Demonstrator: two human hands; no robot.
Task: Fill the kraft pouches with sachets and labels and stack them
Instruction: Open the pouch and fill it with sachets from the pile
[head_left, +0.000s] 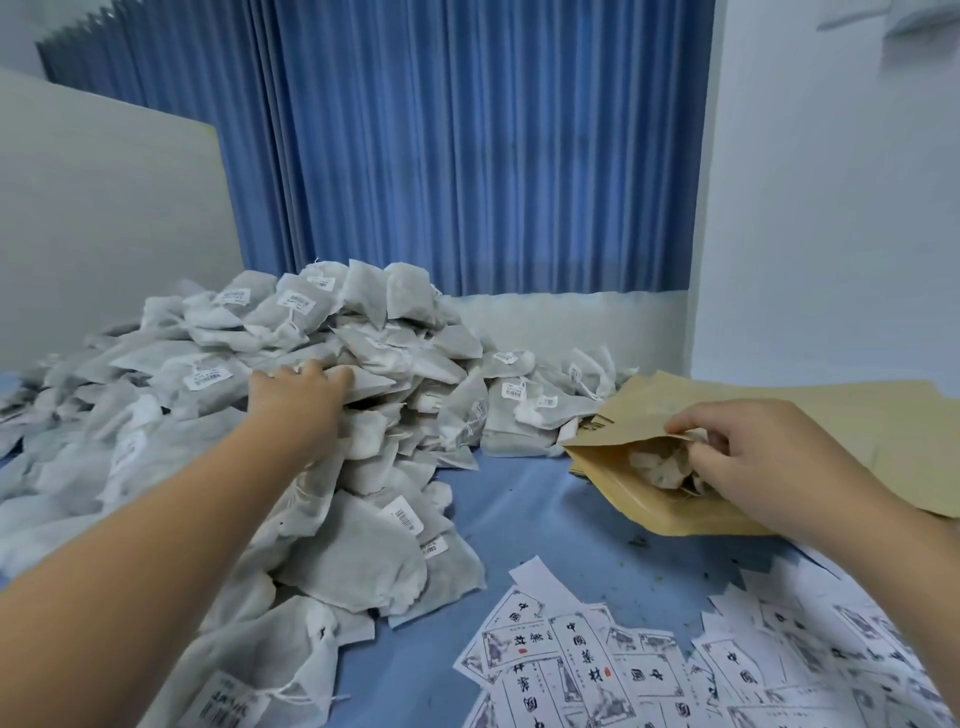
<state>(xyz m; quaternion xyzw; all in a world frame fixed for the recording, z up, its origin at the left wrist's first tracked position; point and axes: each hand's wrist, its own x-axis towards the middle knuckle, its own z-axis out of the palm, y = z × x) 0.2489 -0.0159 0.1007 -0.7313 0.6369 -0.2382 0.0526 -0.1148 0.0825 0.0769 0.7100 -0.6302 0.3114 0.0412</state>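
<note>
A big heap of white fabric sachets (218, 426) with small barcode tags covers the left half of the blue table. My left hand (298, 392) reaches into the heap and grips a flat sachet (371, 385) near its top. At the right, a kraft pouch (670, 506) lies open on the table with white sachets (657, 465) showing in its mouth. My right hand (737, 457) pinches the pouch's upper lip and holds the mouth open. Printed white paper labels (623, 670) with black characters lie scattered at the front right.
Flat empty kraft pouches (831, 415) are spread behind and right of the open one. A blue curtain (467, 156) hangs behind the table, a white board (104, 223) stands at the left and a white wall (831, 208) at the right. Bare blue tabletop (519, 519) shows between heap and pouch.
</note>
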